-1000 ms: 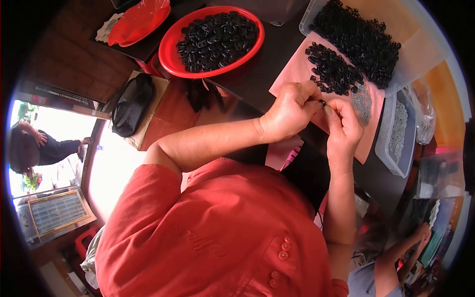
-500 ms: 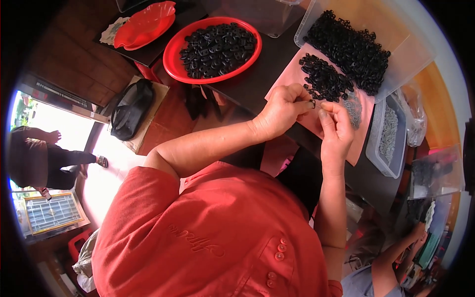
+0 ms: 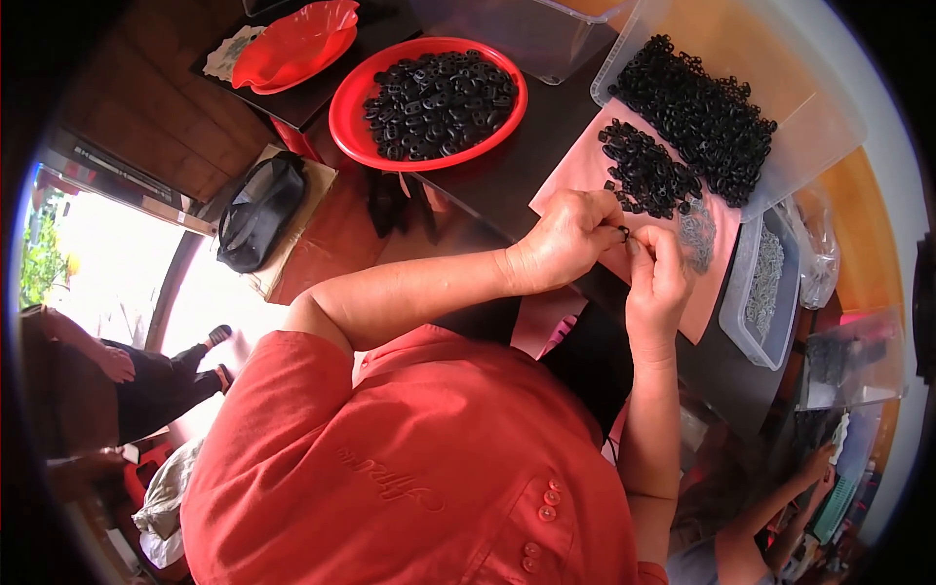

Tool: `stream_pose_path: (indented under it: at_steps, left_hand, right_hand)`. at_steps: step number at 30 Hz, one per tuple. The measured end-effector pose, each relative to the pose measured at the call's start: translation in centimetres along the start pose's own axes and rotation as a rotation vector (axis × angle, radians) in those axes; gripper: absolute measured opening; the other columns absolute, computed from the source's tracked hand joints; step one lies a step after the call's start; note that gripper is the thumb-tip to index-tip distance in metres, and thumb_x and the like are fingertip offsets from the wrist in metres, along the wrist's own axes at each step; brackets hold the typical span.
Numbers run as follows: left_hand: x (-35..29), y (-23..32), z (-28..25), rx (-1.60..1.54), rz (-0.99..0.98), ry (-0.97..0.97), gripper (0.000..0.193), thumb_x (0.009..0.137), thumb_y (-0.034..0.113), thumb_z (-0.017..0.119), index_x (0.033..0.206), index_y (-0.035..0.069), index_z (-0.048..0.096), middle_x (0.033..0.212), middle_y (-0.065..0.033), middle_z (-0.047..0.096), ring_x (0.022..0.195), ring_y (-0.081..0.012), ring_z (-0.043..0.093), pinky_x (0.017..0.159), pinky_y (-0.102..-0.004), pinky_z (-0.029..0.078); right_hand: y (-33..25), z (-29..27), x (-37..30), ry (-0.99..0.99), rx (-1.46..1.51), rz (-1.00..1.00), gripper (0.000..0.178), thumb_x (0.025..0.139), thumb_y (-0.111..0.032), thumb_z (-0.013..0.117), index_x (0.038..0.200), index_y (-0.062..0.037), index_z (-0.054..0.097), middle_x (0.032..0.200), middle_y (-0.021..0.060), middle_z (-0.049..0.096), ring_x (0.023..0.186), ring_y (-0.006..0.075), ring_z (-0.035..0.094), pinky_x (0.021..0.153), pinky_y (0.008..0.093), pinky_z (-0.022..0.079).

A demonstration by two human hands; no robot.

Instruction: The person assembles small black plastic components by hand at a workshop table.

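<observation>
My left hand [image 3: 565, 239] pinches a small black plastic piece [image 3: 624, 234] between thumb and forefinger. Facing it, my right hand [image 3: 658, 292] is closed, thumb against forefinger, its tips meeting the piece; anything else in them is too small to make out. Both hands are raised over the near edge of a pink sheet [image 3: 570, 175]. Just beyond them on the sheet lie a heap of black link-shaped pieces [image 3: 648, 171] and a small pile of thin silvery metal parts [image 3: 696, 239].
A red basin [image 3: 341, 122] of black pieces stands at far left. Behind the sheet, a clear bin [image 3: 819, 127] holds more. A clear box [image 3: 749, 349] of grey metal parts sits right. One person [image 3: 78, 380] is at the left edge, another's arm [image 3: 756, 536] at lower right.
My fingertips stay together at the black piece, the left hand turned slightly and the right fingers more curled. The view has shifted a little. The person at the left has moved nearer.
</observation>
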State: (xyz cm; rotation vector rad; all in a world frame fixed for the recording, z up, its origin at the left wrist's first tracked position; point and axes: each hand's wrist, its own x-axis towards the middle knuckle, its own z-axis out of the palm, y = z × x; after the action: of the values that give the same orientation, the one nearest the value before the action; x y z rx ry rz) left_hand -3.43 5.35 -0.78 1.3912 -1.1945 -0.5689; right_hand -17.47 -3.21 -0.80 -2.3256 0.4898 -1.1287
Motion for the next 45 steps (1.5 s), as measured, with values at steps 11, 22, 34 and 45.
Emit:
stream_pose_path:
  at_steps: [11,22,34,45]
  left_hand:
    - [0.0,0.7,-0.8,-0.197,-0.104,-0.053,0.012,0.088,0.008,0.063,0.094,-0.003,0.064,0.071,-0.0018,0.06,0.064,-0.0079,0.056,0.057,-0.0245,0.047]
    - [0.5,0.7,-1.2,-0.12,-0.002,-0.146,0.01,0.088,0.006,0.064,0.091,-0.003,0.063,0.073,-0.0036,0.06,0.069,-0.0098,0.059,0.063,-0.025,0.049]
    - [0.3,0.5,0.0,-0.275,-0.137,-0.01,0.007,0.089,0.005,0.064,0.089,-0.002,0.063,0.07,-0.0011,0.059,0.065,-0.007,0.055,0.059,-0.0233,0.047]
    - [0.3,0.2,0.1,-0.346,-0.164,-0.019,0.01,0.092,0.007,0.064,0.092,-0.003,0.062,0.071,0.0007,0.056,0.064,-0.0059,0.051,0.056,-0.022,0.043]
  right_hand:
    - [0.4,0.1,-0.1,0.032,0.237,0.133,0.005,0.089,0.002,0.063,0.087,-0.0002,0.058,0.078,0.0045,0.06,0.066,0.0134,0.054,0.06,0.0261,0.044]
    - [0.0,-1.0,0.7,0.034,-0.118,-0.262,0.008,0.087,0.001,0.063,0.092,-0.0019,0.058,0.077,0.0094,0.057,0.066,0.0248,0.057,0.06,0.0327,0.047]
    - [-0.5,-0.6,0.0,-0.065,0.408,0.469,0.006,0.092,-0.004,0.062,0.088,-0.0007,0.06,0.078,-0.0005,0.059,0.07,0.0086,0.052,0.062,0.0246,0.044]
    - [-0.3,-0.4,0.7,0.056,0.18,0.053,0.004,0.091,-0.001,0.063,0.093,0.0007,0.059,0.086,0.0063,0.063,0.075,0.0155,0.06,0.068,0.0289,0.049]
